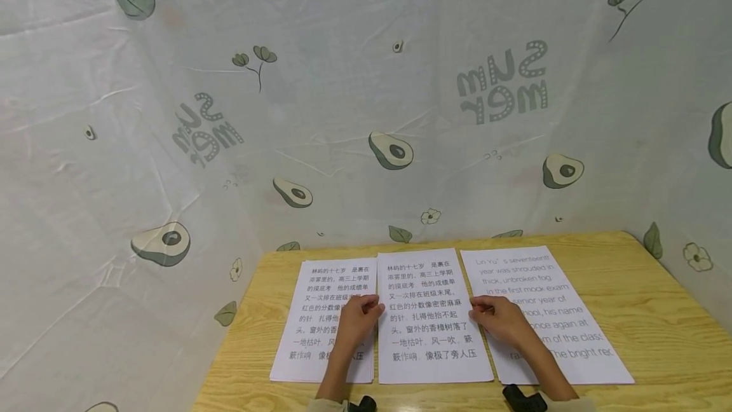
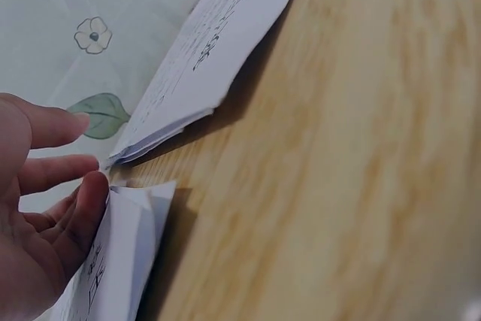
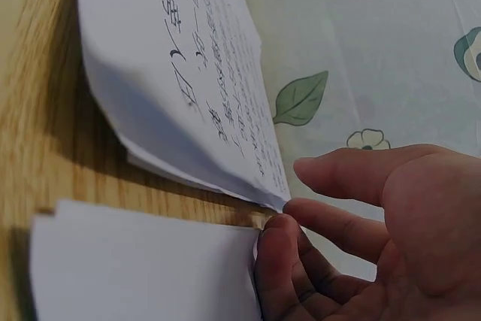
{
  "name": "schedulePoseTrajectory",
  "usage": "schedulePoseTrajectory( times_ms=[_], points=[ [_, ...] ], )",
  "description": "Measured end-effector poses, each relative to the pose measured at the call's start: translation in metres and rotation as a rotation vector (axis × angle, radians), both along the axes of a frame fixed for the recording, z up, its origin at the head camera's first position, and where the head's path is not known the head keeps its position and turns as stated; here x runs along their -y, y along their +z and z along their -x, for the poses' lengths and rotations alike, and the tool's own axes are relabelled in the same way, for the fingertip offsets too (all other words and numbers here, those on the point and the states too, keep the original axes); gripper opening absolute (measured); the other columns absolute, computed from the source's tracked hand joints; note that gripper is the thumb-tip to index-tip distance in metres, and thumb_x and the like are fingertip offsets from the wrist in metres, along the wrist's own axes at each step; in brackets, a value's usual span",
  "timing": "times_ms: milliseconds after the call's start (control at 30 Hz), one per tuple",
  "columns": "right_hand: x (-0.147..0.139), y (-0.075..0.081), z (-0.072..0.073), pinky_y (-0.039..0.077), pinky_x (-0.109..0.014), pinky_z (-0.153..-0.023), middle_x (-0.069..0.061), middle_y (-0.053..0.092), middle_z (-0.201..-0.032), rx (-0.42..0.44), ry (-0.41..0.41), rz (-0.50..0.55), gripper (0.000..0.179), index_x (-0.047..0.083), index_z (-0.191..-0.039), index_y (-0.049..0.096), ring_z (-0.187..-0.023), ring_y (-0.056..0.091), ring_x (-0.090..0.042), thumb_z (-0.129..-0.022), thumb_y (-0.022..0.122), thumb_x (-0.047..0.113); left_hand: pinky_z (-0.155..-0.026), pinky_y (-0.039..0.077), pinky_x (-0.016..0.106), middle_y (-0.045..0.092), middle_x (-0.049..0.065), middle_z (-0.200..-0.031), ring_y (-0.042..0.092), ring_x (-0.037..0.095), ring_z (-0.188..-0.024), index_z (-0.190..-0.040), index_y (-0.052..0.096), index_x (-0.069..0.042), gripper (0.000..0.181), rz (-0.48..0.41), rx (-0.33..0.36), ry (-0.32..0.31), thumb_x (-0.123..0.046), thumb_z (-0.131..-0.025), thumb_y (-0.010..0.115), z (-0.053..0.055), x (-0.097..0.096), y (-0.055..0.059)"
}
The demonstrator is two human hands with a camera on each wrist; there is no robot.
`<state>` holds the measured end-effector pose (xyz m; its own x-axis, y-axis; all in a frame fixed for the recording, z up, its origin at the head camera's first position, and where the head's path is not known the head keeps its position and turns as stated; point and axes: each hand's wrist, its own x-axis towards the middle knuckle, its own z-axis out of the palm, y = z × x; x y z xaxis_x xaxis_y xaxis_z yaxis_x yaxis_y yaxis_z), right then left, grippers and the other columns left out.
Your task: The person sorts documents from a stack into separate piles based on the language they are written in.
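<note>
Three paper stacks lie side by side. My left hand [image 1: 358, 320] reaches over the left stack [image 1: 303, 329], printed with Chinese text. Its fingertips are at the left edge of the middle stack [image 1: 429, 348], also in Chinese. Opposite, my right hand [image 1: 500, 320] lies over the right stack [image 1: 534, 272], printed in English, with fingertips at the middle stack's right edge. Both wrist views show thumbs apart from the index fingers. In the right wrist view the middle stack [image 3: 150, 88] bows up slightly along its near edge, its sheets a little uneven.
The stacks lie on a wood-grain table [image 1: 640, 310]. Behind it and to both sides hangs a pale cloth [image 1: 343, 81] printed with avocados, leaves and lettering. Black wrist cameras [image 1: 523, 399] sit on both wrists.
</note>
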<state>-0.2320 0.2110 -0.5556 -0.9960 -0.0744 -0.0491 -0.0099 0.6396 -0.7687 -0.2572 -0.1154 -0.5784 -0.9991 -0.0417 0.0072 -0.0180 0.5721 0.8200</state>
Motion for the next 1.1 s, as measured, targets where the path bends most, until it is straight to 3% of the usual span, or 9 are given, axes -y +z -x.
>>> schedulePoseTrajectory(
  times_ms=[233, 533, 867, 1100],
  points=[
    [0.004, 0.004, -0.004, 0.055, -0.028, -0.075, -0.011, 0.077, -0.113, -0.008, -0.022, 0.030, 0.039, -0.002, -0.133, 0.071, -0.098, 0.072, -0.022, -0.100, 0.073, 0.018, -0.069, 0.053, 0.022, 0.070, 0.002, -0.110, 0.061, 0.013, -0.090, -0.127, 0.078, -0.013, 0.032, -0.059, -0.021, -0.013, -0.026, -0.098, 0.076, -0.005, 0.001, 0.000],
    [0.010, 0.007, -0.007, 0.061, -0.030, -0.066, -0.016, 0.072, -0.114, 0.048, -0.006, 0.229, 0.048, -0.008, -0.142, 0.061, -0.087, 0.074, -0.019, -0.099, 0.072, 0.009, -0.070, 0.056, 0.022, 0.077, 0.003, -0.109, 0.067, 0.011, -0.090, -0.128, 0.078, -0.013, 0.035, -0.131, -0.061, -0.089, -0.021, -0.094, 0.081, -0.004, -0.002, 0.004],
    [0.004, 0.008, -0.005, 0.062, -0.032, -0.070, -0.023, 0.068, -0.122, 0.079, 0.001, 0.281, 0.053, -0.010, -0.147, 0.056, -0.092, 0.072, -0.021, -0.098, 0.069, 0.002, -0.074, 0.061, 0.025, 0.075, 0.006, -0.111, 0.071, 0.014, -0.091, -0.131, 0.075, -0.009, 0.044, -0.149, -0.047, -0.033, -0.002, -0.087, 0.081, -0.003, -0.002, 0.005],
    [-0.005, 0.015, -0.004, 0.064, -0.032, -0.081, -0.026, 0.064, -0.133, 0.118, 0.004, 0.366, 0.056, -0.005, -0.153, 0.052, -0.102, 0.071, -0.022, -0.100, 0.068, 0.006, -0.076, 0.063, 0.025, 0.073, 0.008, -0.115, 0.073, 0.015, -0.094, -0.136, 0.072, -0.010, 0.047, -0.297, -0.012, -0.031, -0.003, -0.090, 0.080, -0.001, 0.004, 0.012]
  ],
)
